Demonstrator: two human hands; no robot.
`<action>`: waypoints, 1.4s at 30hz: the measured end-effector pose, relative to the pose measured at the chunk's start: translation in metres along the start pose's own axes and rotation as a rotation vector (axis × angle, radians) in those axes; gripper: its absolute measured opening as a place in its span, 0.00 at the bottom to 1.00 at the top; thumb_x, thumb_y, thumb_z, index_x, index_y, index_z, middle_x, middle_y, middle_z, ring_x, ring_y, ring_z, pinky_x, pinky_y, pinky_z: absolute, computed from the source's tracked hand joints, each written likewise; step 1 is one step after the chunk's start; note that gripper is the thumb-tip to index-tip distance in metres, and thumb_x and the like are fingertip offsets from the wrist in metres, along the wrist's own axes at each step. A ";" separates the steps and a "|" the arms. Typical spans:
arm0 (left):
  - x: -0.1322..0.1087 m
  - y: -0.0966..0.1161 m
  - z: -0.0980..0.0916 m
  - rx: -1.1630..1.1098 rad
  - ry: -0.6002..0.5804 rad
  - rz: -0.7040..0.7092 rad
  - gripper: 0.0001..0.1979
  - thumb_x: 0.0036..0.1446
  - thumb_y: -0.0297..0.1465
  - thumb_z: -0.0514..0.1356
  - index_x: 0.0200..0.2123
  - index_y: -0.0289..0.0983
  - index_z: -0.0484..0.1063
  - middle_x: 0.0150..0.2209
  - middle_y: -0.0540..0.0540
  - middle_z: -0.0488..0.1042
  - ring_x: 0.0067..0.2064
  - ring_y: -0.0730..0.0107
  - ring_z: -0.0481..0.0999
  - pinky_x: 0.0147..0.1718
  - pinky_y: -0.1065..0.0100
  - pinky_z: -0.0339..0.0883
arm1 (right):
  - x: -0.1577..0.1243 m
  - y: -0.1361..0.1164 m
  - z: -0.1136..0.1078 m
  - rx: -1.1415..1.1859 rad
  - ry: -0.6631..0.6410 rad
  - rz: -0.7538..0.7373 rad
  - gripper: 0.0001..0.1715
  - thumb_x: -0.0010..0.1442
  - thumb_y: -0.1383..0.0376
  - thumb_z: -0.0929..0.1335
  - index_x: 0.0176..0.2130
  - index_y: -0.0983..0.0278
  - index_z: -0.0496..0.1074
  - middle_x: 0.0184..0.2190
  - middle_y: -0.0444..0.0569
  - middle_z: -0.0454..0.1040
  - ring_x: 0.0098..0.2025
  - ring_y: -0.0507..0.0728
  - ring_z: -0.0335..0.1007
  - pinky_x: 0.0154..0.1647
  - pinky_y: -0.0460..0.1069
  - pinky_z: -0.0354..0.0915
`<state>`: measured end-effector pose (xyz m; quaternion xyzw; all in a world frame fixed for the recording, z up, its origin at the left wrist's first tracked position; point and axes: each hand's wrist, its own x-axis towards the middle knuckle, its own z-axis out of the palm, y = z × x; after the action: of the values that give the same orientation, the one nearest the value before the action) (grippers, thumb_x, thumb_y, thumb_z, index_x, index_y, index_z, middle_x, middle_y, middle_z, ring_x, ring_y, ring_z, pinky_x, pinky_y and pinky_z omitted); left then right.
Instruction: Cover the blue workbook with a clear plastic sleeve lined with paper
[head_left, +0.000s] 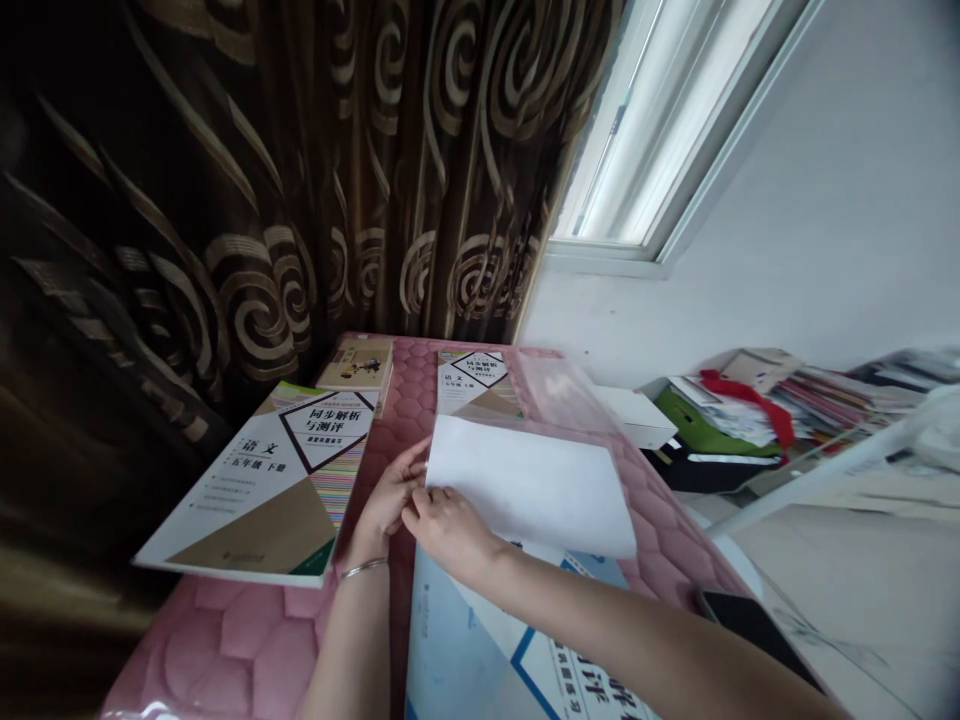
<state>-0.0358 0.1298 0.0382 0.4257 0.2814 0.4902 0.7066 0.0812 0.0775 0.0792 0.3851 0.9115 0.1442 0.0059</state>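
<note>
A blank white sheet [525,485] lies across the upper part of a blue-and-white workbook [450,640]; whether the two are joined I cannot tell. My left hand [391,495] is at the sheet's left edge, fingers curled around that edge, and a thin bracelet circles the wrist. Close against it, my right hand [454,528] reaches over the workbook with bent fingers pinching the sheet's lower left corner. The right forearm hides part of the workbook's printed cover. Some fingertips are hidden behind the paper and the other hand.
On the pink quilted table cover [217,640] lie another workbook [262,490] at left, a tan book [356,365] behind it, and a smaller workbook [480,382] at the back. A dark phone [757,625] rests by the right edge. Piled papers [727,410] stand beyond.
</note>
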 end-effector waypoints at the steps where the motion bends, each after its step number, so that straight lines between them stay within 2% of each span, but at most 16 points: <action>1: 0.000 0.000 0.000 0.009 0.004 0.004 0.39 0.42 0.22 0.64 0.62 0.39 0.63 0.42 0.42 0.79 0.32 0.72 0.76 0.31 0.74 0.64 | 0.000 0.000 -0.001 0.002 0.000 -0.003 0.12 0.64 0.74 0.60 0.42 0.67 0.71 0.37 0.56 0.73 0.36 0.58 0.72 0.34 0.52 0.66; 3: 0.001 0.000 -0.001 0.031 -0.002 0.014 0.38 0.41 0.22 0.65 0.59 0.39 0.66 0.42 0.43 0.79 0.33 0.71 0.76 0.32 0.73 0.65 | 0.000 -0.001 -0.001 0.007 0.003 -0.006 0.12 0.63 0.74 0.61 0.42 0.68 0.72 0.36 0.56 0.73 0.36 0.58 0.72 0.34 0.52 0.65; 7: 0.002 0.003 -0.001 0.060 -0.086 0.034 0.35 0.37 0.20 0.63 0.53 0.38 0.73 0.46 0.42 0.78 0.44 0.61 0.76 0.42 0.67 0.67 | -0.002 -0.005 0.000 -0.004 0.007 0.005 0.12 0.63 0.73 0.61 0.42 0.67 0.72 0.35 0.56 0.73 0.35 0.58 0.71 0.34 0.53 0.65; 10: 0.002 0.004 0.001 0.066 -0.169 0.029 0.35 0.36 0.18 0.61 0.53 0.38 0.73 0.49 0.43 0.77 0.49 0.58 0.74 0.46 0.65 0.67 | -0.005 -0.007 0.000 -0.021 -0.005 -0.007 0.11 0.63 0.73 0.61 0.42 0.67 0.72 0.36 0.57 0.74 0.36 0.59 0.71 0.35 0.54 0.65; 13: 0.001 0.005 0.002 0.039 -0.197 0.031 0.39 0.36 0.17 0.59 0.56 0.39 0.70 0.51 0.43 0.76 0.51 0.58 0.74 0.48 0.65 0.66 | -0.006 -0.004 -0.001 -0.025 -0.013 -0.053 0.12 0.63 0.73 0.62 0.42 0.66 0.72 0.37 0.56 0.74 0.37 0.60 0.71 0.36 0.54 0.64; 19: 0.000 0.005 0.002 0.026 -0.231 0.010 0.44 0.36 0.16 0.57 0.61 0.42 0.63 0.49 0.44 0.77 0.46 0.61 0.76 0.45 0.66 0.67 | -0.004 0.001 -0.002 0.015 0.019 -0.072 0.12 0.64 0.72 0.61 0.41 0.66 0.73 0.38 0.55 0.73 0.39 0.59 0.69 0.38 0.54 0.64; 27: 0.003 0.001 -0.005 0.082 -0.170 -0.008 0.41 0.38 0.17 0.58 0.60 0.40 0.65 0.44 0.44 0.79 0.40 0.65 0.77 0.35 0.72 0.66 | -0.001 0.005 0.000 0.005 0.030 -0.024 0.12 0.65 0.71 0.61 0.43 0.66 0.73 0.40 0.55 0.73 0.40 0.59 0.68 0.39 0.53 0.64; 32: 0.004 -0.001 -0.004 0.048 -0.185 0.000 0.40 0.40 0.17 0.59 0.61 0.41 0.64 0.47 0.43 0.78 0.40 0.65 0.77 0.34 0.72 0.66 | -0.011 0.003 0.005 0.029 0.067 -0.073 0.09 0.63 0.72 0.63 0.40 0.64 0.72 0.38 0.53 0.72 0.40 0.59 0.66 0.39 0.54 0.63; 35: 0.005 -0.002 -0.004 0.035 -0.190 0.008 0.41 0.40 0.17 0.61 0.61 0.42 0.64 0.49 0.43 0.77 0.39 0.67 0.77 0.34 0.73 0.66 | -0.022 0.002 0.009 0.046 0.140 -0.080 0.10 0.63 0.71 0.63 0.42 0.63 0.72 0.38 0.52 0.71 0.40 0.59 0.65 0.40 0.54 0.62; 38: 0.004 -0.004 -0.004 0.050 -0.164 0.007 0.42 0.39 0.16 0.61 0.61 0.41 0.64 0.50 0.42 0.76 0.36 0.69 0.77 0.30 0.74 0.65 | -0.033 0.023 0.006 0.130 0.289 0.059 0.12 0.64 0.68 0.63 0.46 0.62 0.71 0.42 0.53 0.71 0.43 0.60 0.64 0.44 0.54 0.61; 40: 0.004 -0.005 -0.003 0.069 -0.137 0.004 0.41 0.40 0.18 0.62 0.61 0.41 0.64 0.50 0.41 0.76 0.35 0.69 0.77 0.27 0.75 0.64 | -0.039 0.053 -0.001 0.190 0.419 0.259 0.12 0.65 0.65 0.63 0.47 0.64 0.72 0.46 0.55 0.70 0.46 0.61 0.63 0.48 0.56 0.61; 42: 0.004 -0.006 -0.001 0.086 -0.108 0.007 0.40 0.41 0.19 0.62 0.61 0.41 0.64 0.50 0.41 0.76 0.36 0.68 0.77 0.26 0.75 0.64 | -0.044 0.087 -0.012 0.214 0.530 0.410 0.13 0.65 0.64 0.62 0.46 0.65 0.72 0.45 0.56 0.69 0.47 0.63 0.63 0.49 0.58 0.61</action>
<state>-0.0330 0.1332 0.0327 0.4825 0.2621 0.4566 0.7000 0.1716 0.1015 0.1095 0.5077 0.7951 0.1410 -0.3002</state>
